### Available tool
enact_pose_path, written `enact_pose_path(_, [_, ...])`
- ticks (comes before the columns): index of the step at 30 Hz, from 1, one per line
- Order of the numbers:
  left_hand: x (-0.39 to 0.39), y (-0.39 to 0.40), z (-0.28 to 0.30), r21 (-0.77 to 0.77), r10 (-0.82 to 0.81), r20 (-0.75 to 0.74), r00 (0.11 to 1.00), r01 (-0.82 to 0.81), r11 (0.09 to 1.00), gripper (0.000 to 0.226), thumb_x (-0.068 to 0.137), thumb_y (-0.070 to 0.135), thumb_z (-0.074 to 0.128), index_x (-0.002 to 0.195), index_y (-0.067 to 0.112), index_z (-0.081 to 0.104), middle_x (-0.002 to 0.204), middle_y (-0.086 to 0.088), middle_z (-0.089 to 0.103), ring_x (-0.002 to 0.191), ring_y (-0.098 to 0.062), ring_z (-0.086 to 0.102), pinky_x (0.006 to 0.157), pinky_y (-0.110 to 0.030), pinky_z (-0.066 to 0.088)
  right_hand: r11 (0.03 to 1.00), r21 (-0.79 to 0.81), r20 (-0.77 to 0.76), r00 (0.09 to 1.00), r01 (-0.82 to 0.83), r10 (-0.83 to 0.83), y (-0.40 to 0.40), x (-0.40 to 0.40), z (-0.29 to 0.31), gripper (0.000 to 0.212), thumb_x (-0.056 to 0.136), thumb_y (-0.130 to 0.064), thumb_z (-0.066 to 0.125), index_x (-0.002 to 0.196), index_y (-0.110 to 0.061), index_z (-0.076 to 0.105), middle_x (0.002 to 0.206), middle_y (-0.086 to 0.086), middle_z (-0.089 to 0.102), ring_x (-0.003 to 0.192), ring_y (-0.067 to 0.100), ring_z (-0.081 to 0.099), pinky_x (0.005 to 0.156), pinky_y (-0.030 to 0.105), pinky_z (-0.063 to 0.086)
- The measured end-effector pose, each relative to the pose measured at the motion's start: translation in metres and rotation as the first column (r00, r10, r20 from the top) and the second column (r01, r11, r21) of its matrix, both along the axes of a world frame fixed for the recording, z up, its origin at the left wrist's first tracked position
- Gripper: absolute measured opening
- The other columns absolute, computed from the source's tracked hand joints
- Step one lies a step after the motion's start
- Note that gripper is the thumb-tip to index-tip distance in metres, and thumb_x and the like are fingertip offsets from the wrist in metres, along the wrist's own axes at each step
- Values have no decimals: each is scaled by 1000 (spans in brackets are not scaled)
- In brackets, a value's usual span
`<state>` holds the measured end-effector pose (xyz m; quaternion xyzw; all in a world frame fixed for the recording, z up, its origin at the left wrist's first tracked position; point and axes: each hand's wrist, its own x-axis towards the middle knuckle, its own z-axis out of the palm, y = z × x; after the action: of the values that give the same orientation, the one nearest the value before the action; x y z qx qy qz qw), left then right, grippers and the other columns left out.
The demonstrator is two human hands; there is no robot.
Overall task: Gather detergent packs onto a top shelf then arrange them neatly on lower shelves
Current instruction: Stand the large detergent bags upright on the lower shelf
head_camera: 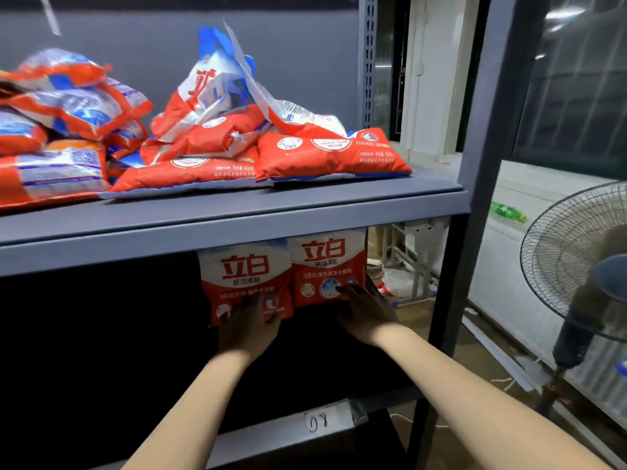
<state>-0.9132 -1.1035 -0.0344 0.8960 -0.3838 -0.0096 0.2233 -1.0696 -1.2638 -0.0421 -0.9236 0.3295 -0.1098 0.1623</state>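
Under my left hand (246, 322) and right hand (368, 315) the two upright packs (327, 262) are glossy, slick plastic film. Above my hands, the piled packs (210, 130) look crinkled and shiny. The shelf edge (237, 228) above them is smooth, matt grey painted metal. Below my wrists sits a paper label (320, 422).

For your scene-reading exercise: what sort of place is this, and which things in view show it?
Probably a stockroom or shop storage area: a grey metal shelving unit with a numbered shelf label, heaped detergent packs on top, and a standing fan beside it.
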Motion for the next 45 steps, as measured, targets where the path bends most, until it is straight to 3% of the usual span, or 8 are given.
enact_pose_path(3, [-21, 15, 21, 107, 22, 88, 996, -32, 994, 50, 92, 51, 43, 136, 27, 38, 142, 1, 44, 130, -24, 41, 109, -42, 30, 994, -106, -20, 1000, -8, 6, 19, -21, 20, 61, 90, -44, 53, 145, -32, 30, 153, 0, 29, 139, 26, 28, 112, 40, 27])
enact_pose_path(5, [-37, 27, 34, 88, 25, 98, 995, -34, 995, 48, 91, 50, 44, 132, 24, 43, 137, -2, 49, 124, -25, 47, 102, -38, 37, 985, -169, 3, 1000, -19, 20, 31, -38, 32, 58, 88, -45, 53, 142, -29, 36, 146, 1, 39, 132, 28, 39, 107, 39, 36])
enact_pose_path(8, [-65, 49, 51, -16, 60, 131, 990, -58, 998, 33, 87, 48, 46, 99, 19, 55, 112, -7, 63, 99, -25, 58, 79, -31, 41, 980, -199, -6, 1000, -1, 0, 50, -59, 55, 47, 88, -49, 49, 125, -20, 52, 121, 6, 58, 111, 29, 56, 90, 39, 48])
enact_pose_path(11, [-87, 66, 70, -72, 50, 270, 962, -32, 997, 42, 86, 54, 44, 111, 21, 54, 113, 0, 61, 105, -22, 57, 90, -39, 41, 956, -291, 77, 995, -38, 63, 66, -75, 77, 55, 90, -52, 46, 134, -20, 44, 126, 4, 54, 117, 25, 50, 94, 39, 42])
enact_pose_path(16, [-111, 91, 110, -233, 49, 354, 934, 38, 972, 44, 85, 54, 49, 116, 25, 59, 115, 7, 64, 107, -15, 59, 89, -33, 47, 944, -309, 233, 954, -112, 189, 89, -95, 120, 49, 88, -52, 51, 131, -30, 48, 130, -9, 53, 121, 15, 45, 98, 35, 38])
enact_pose_path(21, [-116, 107, 158, -367, 117, 384, 916, 35, 930, 25, 83, 48, 54, 88, 25, 63, 91, 7, 68, 87, -17, 62, 75, -33, 49, 960, -260, 384, 901, -104, 201, 109, -98, 163, 29, 85, -52, 55, 105, -31, 61, 102, -13, 65, 100, 10, 57, 84, 33, 49])
enact_pose_path(29, [-65, 100, 215, -465, 159, 332, 930, 15, 885, 23, 88, 38, 53, 98, 19, 64, 104, 4, 67, 97, -20, 60, 82, -36, 46, 975, -222, 622, 771, 1, 141, 107, -59, 223, 16, 84, -40, 58, 84, -26, 66, 80, -14, 67, 78, 10, 63, 74, 31, 52])
enact_pose_path(45, [91, 18, 277, -467, 88, 226, 970, 29, 884, 39, 90, 23, 49, 124, 4, 55, 127, -19, 56, 118, -34, 50, 95, -38, 39, 977, -119, 423, 899, 179, -113, 20, 82, 272, 53, 85, -37, 59, 133, -16, 50, 136, 10, 53, 127, 30, 45, 105, 37, 36])
